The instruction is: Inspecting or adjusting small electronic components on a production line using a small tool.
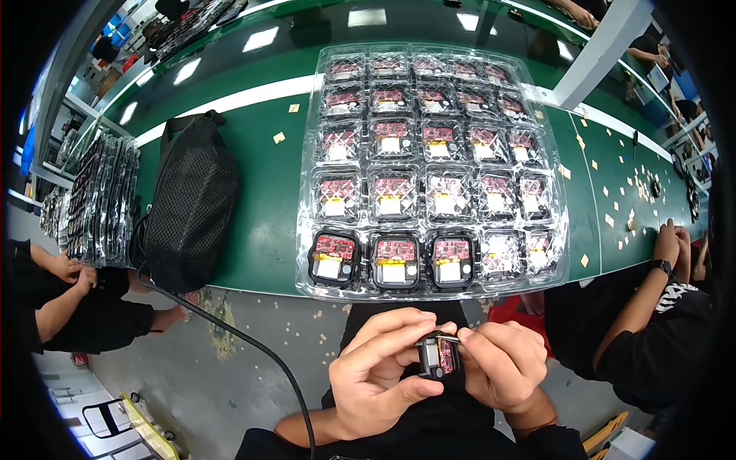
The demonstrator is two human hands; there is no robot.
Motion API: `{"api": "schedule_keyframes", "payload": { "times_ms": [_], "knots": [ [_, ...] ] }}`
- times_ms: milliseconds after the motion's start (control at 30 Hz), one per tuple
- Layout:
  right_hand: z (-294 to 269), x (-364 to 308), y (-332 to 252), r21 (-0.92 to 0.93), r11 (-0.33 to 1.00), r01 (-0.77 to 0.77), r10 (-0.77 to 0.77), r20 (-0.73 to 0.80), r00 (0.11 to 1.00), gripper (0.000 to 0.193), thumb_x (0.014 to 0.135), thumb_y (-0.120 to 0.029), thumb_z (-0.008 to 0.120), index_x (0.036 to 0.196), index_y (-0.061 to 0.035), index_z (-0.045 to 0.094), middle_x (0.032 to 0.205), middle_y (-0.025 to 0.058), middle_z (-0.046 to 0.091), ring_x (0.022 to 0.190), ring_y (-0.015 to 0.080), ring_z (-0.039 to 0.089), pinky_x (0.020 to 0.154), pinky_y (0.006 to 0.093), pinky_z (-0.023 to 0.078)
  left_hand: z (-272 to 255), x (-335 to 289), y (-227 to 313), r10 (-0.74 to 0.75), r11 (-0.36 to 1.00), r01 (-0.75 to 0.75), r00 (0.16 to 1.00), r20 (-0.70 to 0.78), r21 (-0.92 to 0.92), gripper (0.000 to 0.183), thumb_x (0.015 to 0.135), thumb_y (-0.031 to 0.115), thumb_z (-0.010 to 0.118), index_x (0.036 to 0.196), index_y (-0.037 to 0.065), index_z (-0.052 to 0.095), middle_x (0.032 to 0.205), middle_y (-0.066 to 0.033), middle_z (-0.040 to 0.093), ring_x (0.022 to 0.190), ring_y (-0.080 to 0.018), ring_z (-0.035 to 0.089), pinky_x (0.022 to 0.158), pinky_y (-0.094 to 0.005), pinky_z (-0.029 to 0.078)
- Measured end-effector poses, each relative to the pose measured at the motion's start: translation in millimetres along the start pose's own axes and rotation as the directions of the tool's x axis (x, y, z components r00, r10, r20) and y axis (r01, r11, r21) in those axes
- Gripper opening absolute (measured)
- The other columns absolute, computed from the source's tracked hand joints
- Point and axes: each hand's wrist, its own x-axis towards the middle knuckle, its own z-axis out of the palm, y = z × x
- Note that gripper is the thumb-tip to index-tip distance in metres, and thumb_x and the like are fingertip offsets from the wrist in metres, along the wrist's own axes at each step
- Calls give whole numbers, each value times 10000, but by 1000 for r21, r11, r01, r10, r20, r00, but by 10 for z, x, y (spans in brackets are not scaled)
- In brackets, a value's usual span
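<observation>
Between my hands, just off the table's front edge, is a small black electronic device housing (pixel 440 357) with a red circuit board showing inside. My left hand (pixel 383 364) curls round its left side, thumb below and fingers above. On its right edge, the fingertips of my right hand (pixel 502 364) are pinched. Beyond them lies a clear plastic blister tray (pixel 303 261) with rows of similar black housings holding red boards and white blocks. In the nearest row, three housings, such as the middle one (pixel 395 261), sit uncovered, while plastic lies over the others.
A black mesh bag (pixel 192 203) stands left of the tray on the green table (pixel 264 222), with a black cable (pixel 253 343) running from it. Stacked filled trays (pixel 107 199) are at far left. Small tan paper bits (pixel 609 220) scatter right. People sit at both sides.
</observation>
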Motion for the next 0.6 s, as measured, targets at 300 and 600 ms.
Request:
{"api": "schedule_keyframes", "payload": {
  "times_ms": [300, 600],
  "knots": [
    [-187, -129, -101, 762, 345, -548, 543, 314, 778, 293, 917, -101, 756, 1108, 62, 605, 932, 149, 698, 781, 135, 684, 693, 251, 538, 19, 43, -53, 221, 975, -222, 972, 77, 8, 540, 818, 31, 837, 1285, -91, 595, 1298, -256, 568, 1246, -418, 610, 1033, -458, 555],
    [-217, 94, -50, 652, 690, -315, 398, 22, 917, 379, 829, 78, 776, 1114, 18, 534, 903, 225, 719, 795, 232, 737, 675, 322, 599, 25, 94, -42, 525, 544, -593, 792, 311, 594, 478, 747, 123, 908, 1177, 103, 700, 1224, -149, 686, 1208, -398, 653, 1003, -484, 557]
  ]
}}
